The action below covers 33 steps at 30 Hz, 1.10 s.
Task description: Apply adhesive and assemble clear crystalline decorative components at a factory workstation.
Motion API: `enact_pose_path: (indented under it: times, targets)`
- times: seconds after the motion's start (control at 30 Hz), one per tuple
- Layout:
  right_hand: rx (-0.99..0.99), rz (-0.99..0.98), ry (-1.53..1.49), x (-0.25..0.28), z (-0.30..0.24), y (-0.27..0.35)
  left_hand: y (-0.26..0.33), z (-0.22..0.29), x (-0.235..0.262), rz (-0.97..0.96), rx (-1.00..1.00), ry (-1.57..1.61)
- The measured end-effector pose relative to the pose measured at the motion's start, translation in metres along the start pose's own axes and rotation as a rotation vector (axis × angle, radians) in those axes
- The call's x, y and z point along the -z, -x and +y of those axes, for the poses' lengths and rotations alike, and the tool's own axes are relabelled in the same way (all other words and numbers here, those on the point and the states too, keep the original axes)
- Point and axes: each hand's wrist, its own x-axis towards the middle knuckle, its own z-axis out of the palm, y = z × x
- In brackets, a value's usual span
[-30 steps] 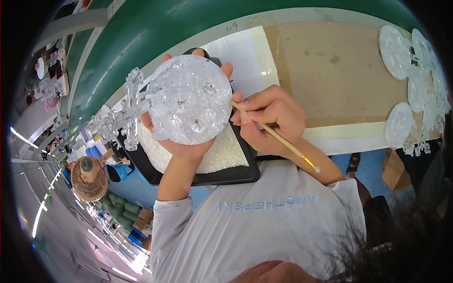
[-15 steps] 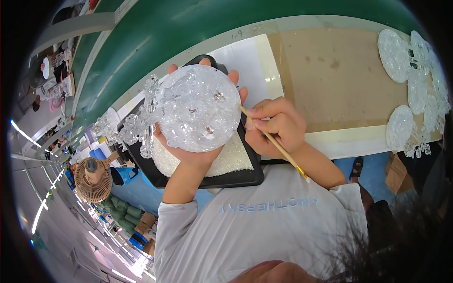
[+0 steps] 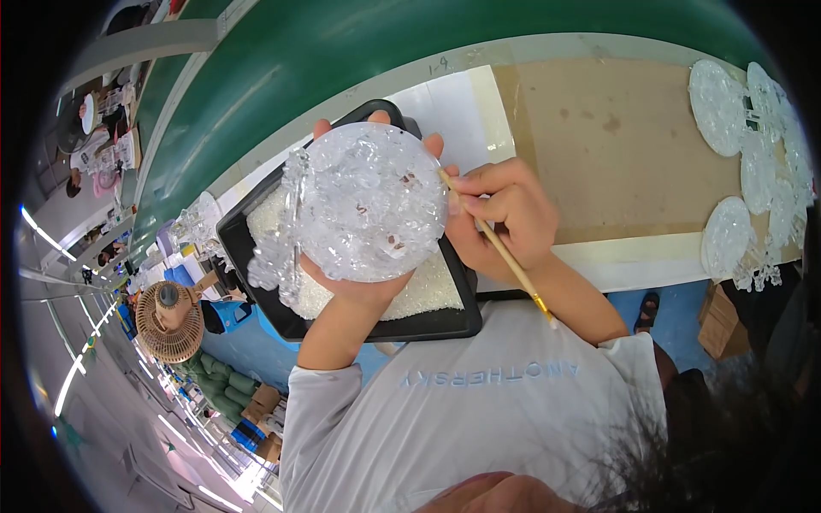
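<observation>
My left hand (image 3: 363, 292) holds a round, clear, lumpy disc (image 3: 363, 205) from underneath, its fingertips showing past the far rim. A few brownish spots mark the disc's face, and knobbly clear pieces (image 3: 286, 244) hang off its left side. In my right hand (image 3: 513, 209) is a thin paintbrush (image 3: 516, 267), pinched near its wooden handle end. That end is at the disc's right edge; whether it touches cannot be told. The brush's bristles point back towards my shirt. Below the disc stands a black tray (image 3: 469, 318) of small whitish granules (image 3: 432, 291).
Brown cardboard (image 3: 624, 145) covers the table on the right, with several more clear discs (image 3: 727, 235) at its far end. A green surface (image 3: 342, 51) runs along the back. Down on the left stands a brown fan (image 3: 169, 321); a cardboard box (image 3: 723, 321) sits on the floor at right.
The disc has shifted slightly right and turned a little, its hanging pieces swinging nearer to me. My right hand keeps its pinch on the paintbrush, the handle end slightly higher along the rim.
</observation>
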Motion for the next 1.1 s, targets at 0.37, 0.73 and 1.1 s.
enact_pose_path:
  times: [0.37,0.73,1.1]
  targets:
    - [-0.019,0.015,-0.032,0.002,-0.001,0.007,0.001,0.003,-0.002,0.067,0.041,0.089]
    - [-0.002,-0.051,-0.193,0.008,0.000,0.017,0.000,0.005,0.004,0.019,0.070,0.193]
    - [-0.021,-0.020,-0.072,0.007,0.000,0.005,0.000,0.004,0.004,0.029,0.074,0.129]
